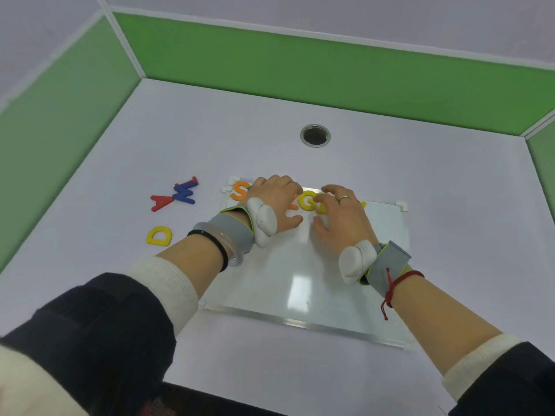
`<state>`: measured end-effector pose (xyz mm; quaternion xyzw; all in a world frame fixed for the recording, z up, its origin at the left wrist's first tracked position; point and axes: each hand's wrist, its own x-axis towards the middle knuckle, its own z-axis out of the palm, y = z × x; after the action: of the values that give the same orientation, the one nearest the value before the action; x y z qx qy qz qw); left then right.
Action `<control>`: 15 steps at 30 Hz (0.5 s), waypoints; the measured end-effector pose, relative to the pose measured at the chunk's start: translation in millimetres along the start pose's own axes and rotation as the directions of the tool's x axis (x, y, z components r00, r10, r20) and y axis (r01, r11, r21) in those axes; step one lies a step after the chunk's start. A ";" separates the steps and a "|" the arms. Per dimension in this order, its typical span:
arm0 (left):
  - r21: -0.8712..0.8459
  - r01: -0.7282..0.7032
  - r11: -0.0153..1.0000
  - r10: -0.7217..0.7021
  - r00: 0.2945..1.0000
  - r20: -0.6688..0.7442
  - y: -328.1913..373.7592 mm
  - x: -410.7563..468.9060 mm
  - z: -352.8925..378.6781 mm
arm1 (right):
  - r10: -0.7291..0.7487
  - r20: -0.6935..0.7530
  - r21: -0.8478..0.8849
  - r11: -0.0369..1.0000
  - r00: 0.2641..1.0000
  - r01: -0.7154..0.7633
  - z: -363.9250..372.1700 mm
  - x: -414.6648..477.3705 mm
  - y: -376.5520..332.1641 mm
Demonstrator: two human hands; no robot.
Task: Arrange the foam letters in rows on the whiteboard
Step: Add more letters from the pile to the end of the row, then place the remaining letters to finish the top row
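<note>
A whiteboard [300, 283] lies flat on the white table. Along its far edge runs a row of foam letters: an orange S [239, 190] at the left, then an orange letter and a yellow G [307, 201], with more letters hidden under my hands. My left hand [277, 202] rests palm down over the row just right of the S, fingers spread. My right hand [339, 214] lies palm down over the row's right part, fingertips on the letters beside the G. Off the board to the left lie a red Y [160, 202], a blue W [185, 194], a red letter [189, 182] and a yellow D [159, 235].
A round metal-rimmed hole [315, 135] sits in the table beyond the board. Green partition walls [300, 64] close in the table at the back and both sides. Both wrists wear grey straps with white devices.
</note>
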<state>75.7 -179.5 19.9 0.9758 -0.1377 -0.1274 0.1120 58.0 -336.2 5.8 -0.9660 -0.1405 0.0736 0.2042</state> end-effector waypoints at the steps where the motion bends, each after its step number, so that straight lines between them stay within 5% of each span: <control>1: -0.012 0.013 1.000 -0.013 1.000 -0.007 -7.7 -7.6 -1.6 | -0.014 0.012 -0.005 1.000 1.000 0.014 2.7 0.9 -8.7; 15: 0.001 0.195 0.981 -0.195 0.981 -0.016 -107.9 -103.8 -15.5 | -0.172 0.145 -0.078 0.980 0.974 0.185 48.5 2.6 -128.1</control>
<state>9.4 -44.7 29.8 0.9858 -0.0410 -0.1299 0.0987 19.8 -204.9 14.8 -0.9504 -0.2437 0.1149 0.1555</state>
